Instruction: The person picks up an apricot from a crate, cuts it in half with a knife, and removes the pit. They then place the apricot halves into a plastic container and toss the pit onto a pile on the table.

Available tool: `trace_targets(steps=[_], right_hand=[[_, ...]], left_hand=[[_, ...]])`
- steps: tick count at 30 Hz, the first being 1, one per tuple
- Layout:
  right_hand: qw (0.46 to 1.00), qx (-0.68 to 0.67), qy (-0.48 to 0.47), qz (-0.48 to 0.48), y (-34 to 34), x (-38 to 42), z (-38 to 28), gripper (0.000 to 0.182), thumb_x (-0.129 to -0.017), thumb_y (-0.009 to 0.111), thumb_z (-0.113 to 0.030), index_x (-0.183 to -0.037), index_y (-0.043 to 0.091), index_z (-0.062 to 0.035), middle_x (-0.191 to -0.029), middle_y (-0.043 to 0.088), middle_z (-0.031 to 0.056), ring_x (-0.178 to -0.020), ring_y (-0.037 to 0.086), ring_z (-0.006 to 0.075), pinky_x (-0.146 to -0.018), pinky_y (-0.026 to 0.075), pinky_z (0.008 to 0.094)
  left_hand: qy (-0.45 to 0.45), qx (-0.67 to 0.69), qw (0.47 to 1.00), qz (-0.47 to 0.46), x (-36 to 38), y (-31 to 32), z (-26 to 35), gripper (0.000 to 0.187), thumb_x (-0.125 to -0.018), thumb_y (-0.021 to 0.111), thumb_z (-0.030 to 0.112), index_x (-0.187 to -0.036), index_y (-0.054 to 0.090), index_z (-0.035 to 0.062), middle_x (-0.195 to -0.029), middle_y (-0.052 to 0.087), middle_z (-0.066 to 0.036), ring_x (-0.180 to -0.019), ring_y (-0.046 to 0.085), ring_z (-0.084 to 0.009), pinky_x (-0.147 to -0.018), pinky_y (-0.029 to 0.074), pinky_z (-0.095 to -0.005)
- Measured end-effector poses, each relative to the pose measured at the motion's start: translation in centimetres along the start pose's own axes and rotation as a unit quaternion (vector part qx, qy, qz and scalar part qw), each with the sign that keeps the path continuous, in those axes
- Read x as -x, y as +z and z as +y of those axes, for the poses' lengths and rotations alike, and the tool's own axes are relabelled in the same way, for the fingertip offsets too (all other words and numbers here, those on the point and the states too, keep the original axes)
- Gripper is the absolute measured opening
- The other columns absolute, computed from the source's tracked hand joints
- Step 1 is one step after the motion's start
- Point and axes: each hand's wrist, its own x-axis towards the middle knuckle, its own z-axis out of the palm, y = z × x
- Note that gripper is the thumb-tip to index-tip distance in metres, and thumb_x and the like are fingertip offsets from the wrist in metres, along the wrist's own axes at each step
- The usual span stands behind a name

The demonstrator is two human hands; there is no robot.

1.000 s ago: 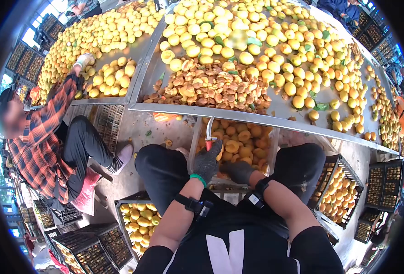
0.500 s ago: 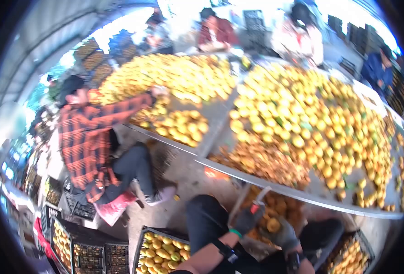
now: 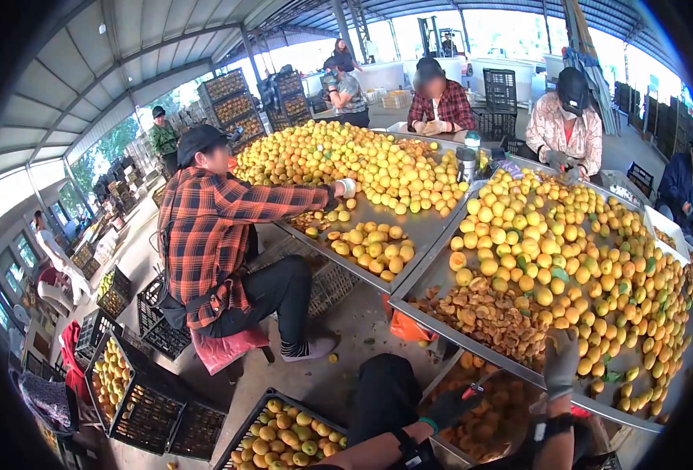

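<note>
My left hand [image 3: 452, 409], in a dark glove, is closed around a small red-handled knife [image 3: 472, 390]. It is held low, above a crate of brownish-orange fruit [image 3: 491, 427] between my knees. My right hand [image 3: 560, 364], in a grey glove, reaches over the metal table's near edge. Its fingers are bent beside a heap of cut fruit pieces [image 3: 495, 313] and whole yellow-orange apricots [image 3: 589, 274]. Some orange shows at the fingertips, but what they grip cannot be made out.
A metal rim [image 3: 464, 341] runs along the table in front of me. A person in a plaid shirt [image 3: 205, 235] sits at left, reaching over the fruit. Black crates of fruit [image 3: 284, 439] stand on the floor. Other people work across the table; a tumbler [image 3: 466, 163] stands there.
My right hand has moved up from beside the left hand to the table edge. My left hand has lowered slightly, still with the knife. The view has turned left and sharpened.
</note>
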Motion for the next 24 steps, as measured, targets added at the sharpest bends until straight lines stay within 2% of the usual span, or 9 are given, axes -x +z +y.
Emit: trace_targets(steps=[4, 6, 10, 12, 14, 16, 18, 20, 24], right_hand=[[0.986, 0.070, 0.147, -0.041, -1.5, -0.4, -1.1, 0.019, -0.090, 0.055, -0.021, -0.091, 0.062, -0.0042, -0.067, 0.059, 0.0036, -0.065, 0.059, 0.0176, -0.059, 0.047, 0.0307], [0.851, -0.337, 0.395, -0.078, -2.3, 1.0, -5.1, 0.035, -0.095, 0.046, -0.035, -0.089, 0.063, -0.0050, -0.062, 0.057, 0.0019, -0.062, 0.057, 0.0145, -0.056, 0.046, 0.0278], [0.904, -0.232, 0.303, -0.193, -1.3, 8.4, -7.7, 0.028, -0.096, 0.047, -0.029, -0.097, 0.063, -0.0058, -0.079, 0.061, 0.0023, -0.070, 0.059, 0.0122, -0.058, 0.047, 0.0254], [0.948, -0.070, 0.035, -0.308, -1.5, 10.5, -9.5, 0.026, -0.088, 0.060, -0.013, -0.112, 0.058, -0.0060, -0.092, 0.062, 0.0046, -0.081, 0.060, 0.0129, -0.069, 0.050, 0.0266], [0.742, -0.432, 0.361, -0.364, -0.1, 12.4, -11.4, 0.051, -0.076, 0.068, -0.001, -0.124, 0.051, -0.0068, -0.100, 0.062, 0.0067, -0.090, 0.061, 0.0148, -0.078, 0.050, 0.0282], [0.888, -0.172, 0.186, -0.385, 0.2, 16.0, -10.9, 0.043, -0.086, 0.061, -0.015, -0.125, 0.048, -0.0073, -0.103, 0.061, 0.0076, -0.092, 0.060, 0.0176, -0.078, 0.051, 0.0287], [0.460, -0.585, 0.616, -0.258, 0.8, 15.4, -12.6, 0.036, -0.094, 0.049, -0.032, -0.119, 0.051, -0.0073, -0.101, 0.061, 0.0072, -0.091, 0.060, 0.0180, -0.072, 0.050, 0.0264], [0.475, -0.558, 0.619, -0.282, 0.0, 14.4, -13.5, 0.039, -0.095, 0.043, -0.038, -0.117, 0.052, -0.0074, -0.100, 0.061, 0.0065, -0.089, 0.061, 0.0171, -0.068, 0.049, 0.0246], [0.538, -0.548, 0.566, -0.300, -1.2, 13.3, -15.5, 0.040, -0.096, 0.042, -0.042, -0.114, 0.054, -0.0075, -0.098, 0.062, 0.0049, -0.084, 0.061, 0.0143, -0.061, 0.046, 0.0210]], left_hand=[[-0.009, -0.010, 1.000, 0.006, -0.8, -0.3, -1.0, 0.039, -0.088, 0.059, 0.038, -0.117, 0.060, 0.0111, -0.103, 0.066, -0.011, -0.098, 0.062, -0.0248, -0.084, 0.047, -0.0332], [-0.013, 0.001, 1.000, -0.003, 0.1, -0.7, 0.6, 0.038, -0.089, 0.059, 0.036, -0.116, 0.060, 0.0098, -0.102, 0.066, -0.010, -0.097, 0.062, -0.0227, -0.083, 0.047, -0.0326], [-0.020, 0.041, 0.996, 0.075, 0.1, -1.7, 3.7, 0.035, -0.090, 0.060, 0.028, -0.116, 0.059, 0.0058, -0.104, 0.064, -0.006, -0.095, 0.061, -0.0170, -0.081, 0.047, -0.0304], [0.025, 0.070, 0.995, 0.066, 0.0, -1.1, 3.6, 0.035, -0.089, 0.061, 0.026, -0.117, 0.058, 0.0044, -0.104, 0.063, -0.005, -0.095, 0.060, -0.0154, -0.081, 0.047, -0.0298], [-0.032, 0.271, 0.961, 0.051, 0.5, -1.1, 5.2, 0.039, -0.088, 0.063, 0.021, -0.122, 0.054, 0.0031, -0.106, 0.063, -0.009, -0.095, 0.060, -0.0199, -0.084, 0.047, -0.0310], [0.463, -0.193, 0.850, 0.159, 0.6, -1.3, 2.8, 0.042, -0.087, 0.063, 0.019, -0.124, 0.051, 0.0025, -0.104, 0.062, -0.010, -0.097, 0.060, -0.0215, -0.086, 0.047, -0.0331], [0.298, 0.108, 0.948, -0.014, 2.1, -1.7, 3.0, 0.049, -0.085, 0.062, 0.032, -0.123, 0.050, 0.0028, -0.097, 0.061, -0.009, -0.082, 0.057, -0.0192, -0.073, 0.046, -0.0312], [-0.070, 0.602, 0.749, -0.267, 1.6, -2.3, 4.1, 0.070, -0.080, 0.059, 0.059, -0.121, 0.049, 0.0034, -0.082, 0.058, -0.006, -0.052, 0.052, -0.0145, -0.046, 0.043, -0.0274], [-0.056, 0.533, 0.816, -0.218, 2.6, -2.0, 6.1, 0.077, -0.077, 0.053, 0.069, -0.117, 0.051, 0.0035, -0.071, 0.056, -0.005, -0.038, 0.040, -0.0106, -0.036, 0.032, -0.0224]])
